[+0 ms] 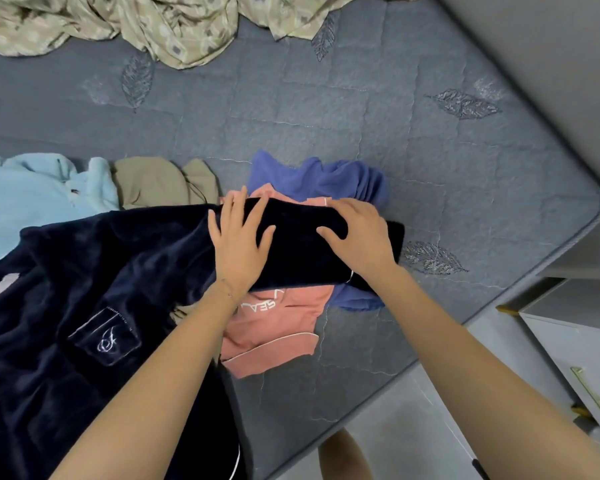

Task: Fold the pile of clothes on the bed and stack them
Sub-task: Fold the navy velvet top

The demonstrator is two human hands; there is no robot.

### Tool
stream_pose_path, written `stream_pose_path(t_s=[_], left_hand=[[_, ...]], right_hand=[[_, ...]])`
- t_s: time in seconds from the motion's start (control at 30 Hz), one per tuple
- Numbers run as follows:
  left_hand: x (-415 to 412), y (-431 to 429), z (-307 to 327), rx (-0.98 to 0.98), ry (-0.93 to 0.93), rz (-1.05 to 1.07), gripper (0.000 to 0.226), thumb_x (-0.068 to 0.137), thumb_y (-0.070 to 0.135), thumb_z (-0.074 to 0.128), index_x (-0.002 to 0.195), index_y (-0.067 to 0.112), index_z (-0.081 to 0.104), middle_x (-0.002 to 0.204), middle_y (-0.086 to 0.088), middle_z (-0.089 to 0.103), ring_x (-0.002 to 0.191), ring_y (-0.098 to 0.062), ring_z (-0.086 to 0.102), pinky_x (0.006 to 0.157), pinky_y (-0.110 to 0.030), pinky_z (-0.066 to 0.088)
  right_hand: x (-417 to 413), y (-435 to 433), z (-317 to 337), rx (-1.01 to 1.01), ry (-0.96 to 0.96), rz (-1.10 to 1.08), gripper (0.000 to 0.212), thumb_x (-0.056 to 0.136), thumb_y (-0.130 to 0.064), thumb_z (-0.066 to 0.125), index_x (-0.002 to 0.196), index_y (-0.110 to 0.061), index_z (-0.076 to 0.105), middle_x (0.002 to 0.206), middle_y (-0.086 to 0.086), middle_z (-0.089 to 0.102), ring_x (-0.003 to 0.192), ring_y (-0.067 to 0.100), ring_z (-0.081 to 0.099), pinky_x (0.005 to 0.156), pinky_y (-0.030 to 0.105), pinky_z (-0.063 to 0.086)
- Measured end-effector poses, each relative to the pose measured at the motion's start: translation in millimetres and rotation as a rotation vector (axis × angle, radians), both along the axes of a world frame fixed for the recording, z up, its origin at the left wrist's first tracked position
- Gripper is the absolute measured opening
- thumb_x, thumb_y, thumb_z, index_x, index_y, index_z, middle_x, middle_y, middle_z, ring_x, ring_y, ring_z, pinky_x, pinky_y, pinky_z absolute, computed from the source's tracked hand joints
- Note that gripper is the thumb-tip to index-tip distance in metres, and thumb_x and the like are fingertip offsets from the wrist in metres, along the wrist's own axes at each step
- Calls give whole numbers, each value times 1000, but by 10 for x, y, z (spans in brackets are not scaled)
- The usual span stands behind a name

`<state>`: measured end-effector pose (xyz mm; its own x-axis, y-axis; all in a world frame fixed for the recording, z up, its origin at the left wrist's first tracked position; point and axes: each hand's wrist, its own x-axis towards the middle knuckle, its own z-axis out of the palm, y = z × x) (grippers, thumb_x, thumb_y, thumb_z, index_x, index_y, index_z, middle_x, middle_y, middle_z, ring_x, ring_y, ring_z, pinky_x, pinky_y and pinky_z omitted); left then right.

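Note:
A dark navy plush garment (94, 292) with an embroidered chest pocket lies spread across the left of the bed. One of its sleeves stretches right over a pink shirt (274, 330) and a blue-purple garment (329, 181). My left hand (239, 240) lies flat on that sleeve with fingers spread. My right hand (357, 233) presses on the sleeve's end, fingers slightly bent. A light blue fleece garment (32, 199) and a tan garment (153, 181) lie behind the navy one.
The grey quilted mattress (291, 98) has a crumpled beige patterned sheet (153, 26) at its far edge. The bed's corner is at the right, beside a white cabinet (575, 348) with gold handles. Pale floor runs along the near right edge.

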<state>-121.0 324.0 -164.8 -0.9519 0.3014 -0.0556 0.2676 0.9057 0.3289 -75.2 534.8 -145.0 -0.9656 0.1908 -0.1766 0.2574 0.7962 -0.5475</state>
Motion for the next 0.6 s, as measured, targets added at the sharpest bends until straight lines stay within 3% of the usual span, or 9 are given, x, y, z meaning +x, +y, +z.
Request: stream_pose_path(t_s=[0.17,0.47,0.6], left_hand=[[236,-402,91,-72,12,43,59,92,45,48,147,25,42,160,-10,27,149,-32,17,117,-59,7],[582,-1522,205,-164,64,231,66,92,55,44,151,26,35,163,-9,19,150,-33,10,118,-59,4],[851,-2017,196,-152,58,328,69,92,55,52,152,25,34,163,-11,18,151,-33,10,118,-59,2]], right_hand=[[3,-428,98,103,24,125,62,83,-56,48,128,-16,60,129,6,59,121,32,53,93,50,47],[23,-1528,250,201,55,310,69,83,-56,45,141,-19,51,139,15,54,129,40,48,102,56,40],[146,-2069,246,202,79,390,70,83,-55,50,144,-20,47,142,15,52,133,40,45,104,57,39]])
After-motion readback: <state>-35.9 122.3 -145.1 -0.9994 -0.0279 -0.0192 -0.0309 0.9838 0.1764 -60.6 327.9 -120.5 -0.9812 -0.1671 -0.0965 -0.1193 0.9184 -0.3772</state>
